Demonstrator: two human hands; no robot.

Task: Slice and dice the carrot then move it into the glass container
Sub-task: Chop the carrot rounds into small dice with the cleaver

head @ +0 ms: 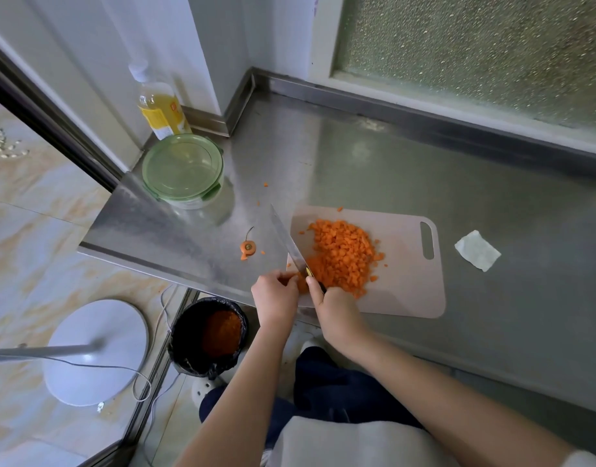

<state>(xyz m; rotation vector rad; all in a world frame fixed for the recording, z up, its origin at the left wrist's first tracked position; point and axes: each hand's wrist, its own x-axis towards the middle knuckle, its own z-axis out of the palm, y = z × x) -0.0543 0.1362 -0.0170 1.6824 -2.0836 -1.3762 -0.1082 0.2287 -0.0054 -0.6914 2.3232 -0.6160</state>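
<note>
Most of the cutting looked finished. A broad heap of diced carrot [343, 254] covered the left half of the cutting board [407, 291], which lay against the near edge of the bench [424, 170]. A small patch of undiced carrot [313, 266] remained at the board's near left corner. The left hand [274, 293] had its fingers curled down on that patch to steady it. The right hand [337, 305] was wrapped round the handle of the knife [288, 241], whose blade angled toward the bench's left end.

The glass container [183, 170] stood near the far left corner with its green lid on, so I judged that opening it and the whole transfer were yet to come. An oil bottle [161, 106] stood just behind it. A carrot top [247, 247] and a few stray cubes lay between board and container.

The board's corner sat close to the near edge, where a push could send cubes into the bin [209, 335] below. Bare steel stretched along the far edge and toward the right, apart from a paper scrap [476, 251].
</note>
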